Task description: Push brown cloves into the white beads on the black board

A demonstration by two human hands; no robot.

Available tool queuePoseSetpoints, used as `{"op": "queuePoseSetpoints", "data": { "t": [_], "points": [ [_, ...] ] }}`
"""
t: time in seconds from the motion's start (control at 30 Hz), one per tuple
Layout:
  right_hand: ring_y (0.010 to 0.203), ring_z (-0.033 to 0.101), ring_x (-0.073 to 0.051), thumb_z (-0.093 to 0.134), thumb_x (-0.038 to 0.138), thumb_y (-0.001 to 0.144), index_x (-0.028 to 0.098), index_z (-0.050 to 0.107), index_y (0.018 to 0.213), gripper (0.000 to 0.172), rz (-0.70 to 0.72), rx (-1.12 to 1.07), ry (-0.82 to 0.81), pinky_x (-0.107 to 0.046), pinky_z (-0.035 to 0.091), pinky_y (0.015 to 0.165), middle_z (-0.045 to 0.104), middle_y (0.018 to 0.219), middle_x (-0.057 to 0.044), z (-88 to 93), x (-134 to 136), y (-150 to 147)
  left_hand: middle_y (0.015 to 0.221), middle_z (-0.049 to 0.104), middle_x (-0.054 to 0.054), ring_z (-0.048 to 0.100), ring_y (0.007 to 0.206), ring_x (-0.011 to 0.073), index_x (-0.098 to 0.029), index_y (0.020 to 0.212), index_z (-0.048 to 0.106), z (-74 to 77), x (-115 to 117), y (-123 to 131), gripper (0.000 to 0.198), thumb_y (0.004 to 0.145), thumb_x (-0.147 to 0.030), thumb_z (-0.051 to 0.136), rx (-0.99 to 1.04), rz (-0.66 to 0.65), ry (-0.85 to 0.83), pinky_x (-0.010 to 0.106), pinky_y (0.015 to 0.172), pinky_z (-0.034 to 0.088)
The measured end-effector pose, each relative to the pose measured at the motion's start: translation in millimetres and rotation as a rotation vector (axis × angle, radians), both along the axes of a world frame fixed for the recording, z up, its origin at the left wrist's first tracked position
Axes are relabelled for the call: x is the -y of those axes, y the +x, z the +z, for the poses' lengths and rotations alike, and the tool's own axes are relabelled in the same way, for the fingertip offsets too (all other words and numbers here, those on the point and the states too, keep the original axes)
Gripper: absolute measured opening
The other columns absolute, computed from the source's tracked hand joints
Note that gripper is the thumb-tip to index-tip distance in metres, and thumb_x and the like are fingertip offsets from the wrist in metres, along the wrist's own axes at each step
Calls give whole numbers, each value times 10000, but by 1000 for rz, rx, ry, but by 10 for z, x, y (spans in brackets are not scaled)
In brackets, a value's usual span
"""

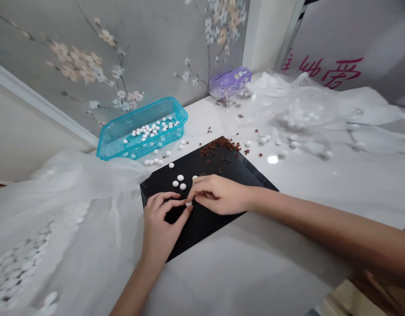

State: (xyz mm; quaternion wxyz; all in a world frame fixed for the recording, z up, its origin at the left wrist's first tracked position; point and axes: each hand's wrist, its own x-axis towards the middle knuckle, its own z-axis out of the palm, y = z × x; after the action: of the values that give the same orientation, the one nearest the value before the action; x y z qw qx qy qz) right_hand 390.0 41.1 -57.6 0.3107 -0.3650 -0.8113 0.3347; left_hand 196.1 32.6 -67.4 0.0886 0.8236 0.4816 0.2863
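Observation:
Over the black board (202, 228), my left hand (163, 215) pinches a small white ball (188, 203) between thumb and index finger. My right hand (220, 193) comes in from the right, its fingers bent together and the index fingertip at the top of that ball. Whatever the right fingers hold, if anything, is too small to make out. Several loose white balls (180, 177) lie on the board just beyond the hands. A pile of small reddish-brown pieces (218, 146) covers the board's far corner.
A blue plastic basket (139, 109) with several white balls stands at the back left. Clear bags of white balls lie at left (21, 263) and back right (298, 112). A purple packet (230, 80) rests by the wall. Loose balls and brown bits are scattered on the white table (308, 175).

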Motion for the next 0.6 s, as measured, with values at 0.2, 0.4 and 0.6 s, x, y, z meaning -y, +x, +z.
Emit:
{"op": "queuePoseSetpoints", "data": {
  "t": [0.2,0.4,0.6],
  "points": [
    [549,465,-83,480,98,770,144,655,883,213,-480,-35,18,-212,375,542,574,735,-3,-11,-329,392,907,621,28,535,917,218,-252,841,675,4,32,28,100,749,-274,643,-41,56,63,407,852,416],
    [881,582,-165,479,160,828,228,642,1047,281,-421,338,201,-255,417,685,605,1053,-39,-126,-378,511,984,612,45,545,938,215,-214,990,618,57,10,21,215,779,-247,588,-30,43,50,394,854,420],
    [881,598,-176,437,208,888,195,640,948,212,-404,505,233,-257,384,631,629,1012,-41,-160,-364,475,950,630,41,580,858,185,-191,951,627,178,-339,41,194,825,-257,495,15,50,-21,328,804,453]
  ]
}}
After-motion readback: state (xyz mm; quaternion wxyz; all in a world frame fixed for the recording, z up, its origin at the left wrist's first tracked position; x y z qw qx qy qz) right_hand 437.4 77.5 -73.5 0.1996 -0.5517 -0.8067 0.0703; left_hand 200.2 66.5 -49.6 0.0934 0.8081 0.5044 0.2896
